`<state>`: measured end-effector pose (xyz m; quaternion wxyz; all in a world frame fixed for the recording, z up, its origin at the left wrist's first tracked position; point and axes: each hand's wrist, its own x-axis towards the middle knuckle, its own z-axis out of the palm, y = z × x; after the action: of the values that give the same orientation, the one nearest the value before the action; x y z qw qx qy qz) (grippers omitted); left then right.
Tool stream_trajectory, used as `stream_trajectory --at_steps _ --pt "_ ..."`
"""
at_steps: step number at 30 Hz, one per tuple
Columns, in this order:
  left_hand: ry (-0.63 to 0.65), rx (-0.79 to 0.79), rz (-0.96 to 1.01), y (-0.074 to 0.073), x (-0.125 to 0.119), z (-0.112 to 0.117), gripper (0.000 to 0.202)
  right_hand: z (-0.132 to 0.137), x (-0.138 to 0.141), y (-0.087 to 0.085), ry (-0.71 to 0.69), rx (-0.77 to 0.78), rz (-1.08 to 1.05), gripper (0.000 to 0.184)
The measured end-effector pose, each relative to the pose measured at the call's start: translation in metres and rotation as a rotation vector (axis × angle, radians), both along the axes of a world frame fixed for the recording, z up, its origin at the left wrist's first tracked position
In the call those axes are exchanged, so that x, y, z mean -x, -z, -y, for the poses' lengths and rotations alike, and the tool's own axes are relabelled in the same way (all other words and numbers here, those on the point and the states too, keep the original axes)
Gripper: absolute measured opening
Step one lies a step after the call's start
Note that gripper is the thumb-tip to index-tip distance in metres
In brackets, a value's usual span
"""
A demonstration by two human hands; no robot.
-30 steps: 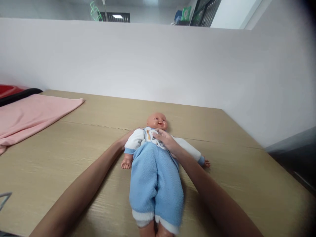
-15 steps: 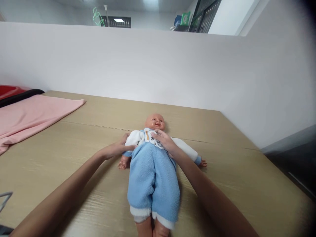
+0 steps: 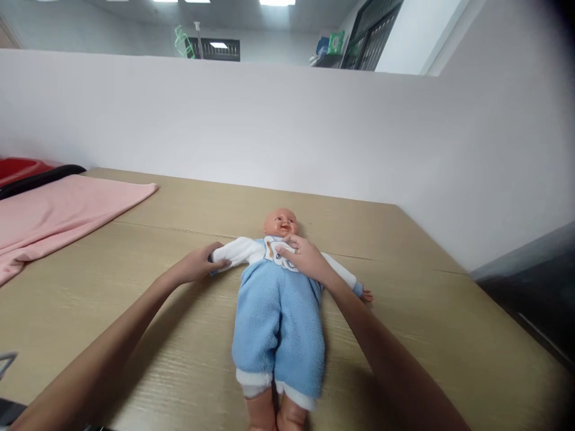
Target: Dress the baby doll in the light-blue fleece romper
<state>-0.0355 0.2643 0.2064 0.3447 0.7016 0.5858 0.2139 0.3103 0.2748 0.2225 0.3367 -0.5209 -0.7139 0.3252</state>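
Note:
A baby doll (image 3: 279,311) in a blue and white fleece outfit lies on its back on the table, its head at the far end and its bare legs towards me. My left hand (image 3: 201,262) is closed around the white sleeve (image 3: 238,251) of the doll's arm on the left side, hiding the doll's hand there. Flat on the doll's chest, over the cartoon animal patch (image 3: 274,248), rests my right hand (image 3: 306,257), with thumb and fingers apart. The doll's other arm stretches out to the right, its small hand (image 3: 367,296) showing past the blue cuff.
A pink cloth (image 3: 67,209) is spread on the left of the wooden table (image 3: 179,335). Behind it sits a red item (image 3: 22,169) with a black edge. A white partition (image 3: 269,131) borders the back. A grey metal loop (image 3: 6,362) shows at the lower left.
My left hand has moved left along the doll's sleeve, and that arm now stretches outward rather than bending down. My right hand stays on the chest. The view has tilted slightly upward.

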Motion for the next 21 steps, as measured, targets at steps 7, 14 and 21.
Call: stream_trajectory --at_steps 7,14,21 --pt "0.004 -0.063 -0.132 0.006 0.001 -0.006 0.064 0.013 -0.008 -0.016 0.113 -0.186 0.513 0.035" --pt "0.025 -0.217 -0.185 0.03 0.003 -0.009 0.063 0.003 -0.026 -0.002 0.072 -0.147 0.467 0.038" --pt "0.061 -0.387 0.03 0.022 -0.023 -0.024 0.076 -0.002 -0.03 0.003 -0.007 -0.098 0.428 0.034"
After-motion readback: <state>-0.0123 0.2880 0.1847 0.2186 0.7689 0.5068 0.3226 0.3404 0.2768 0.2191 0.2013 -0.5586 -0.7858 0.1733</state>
